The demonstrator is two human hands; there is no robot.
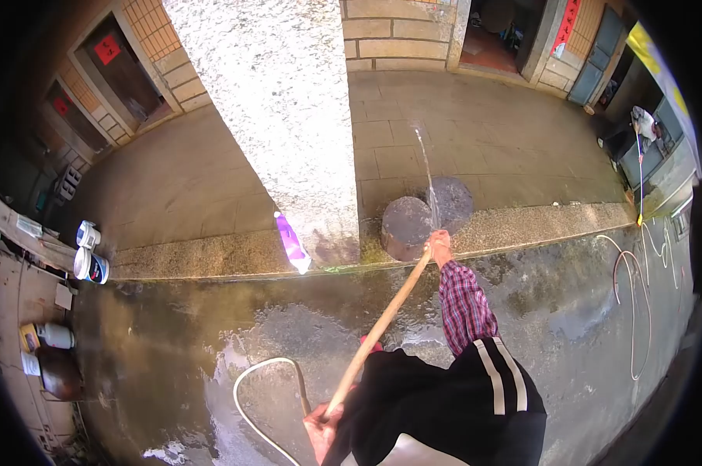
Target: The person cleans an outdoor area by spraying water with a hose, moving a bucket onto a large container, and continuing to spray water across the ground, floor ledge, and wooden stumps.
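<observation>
My right hand (441, 247), at the end of a plaid sleeve, is stretched forward and closed round the front end of a tan hose (382, 322). From there a thin stream of water (429, 175) shoots toward the paved floor. Near my body, my left hand (321, 431) grips the rear part of the same length. A paler loop of hose (246, 380) rises from the wet ground to my left hand; the join inside the fingers is hidden. Two dark round blocks (406, 227) stand beyond my right hand.
A pale stone pillar (289, 116) rises ahead, with a purple and white packet (292, 242) at its base. A raised stone edge (188, 256) crosses the yard. White buckets (91, 266) stand left; more hose (633, 311) lies right. Doorways (122, 70) line the back wall.
</observation>
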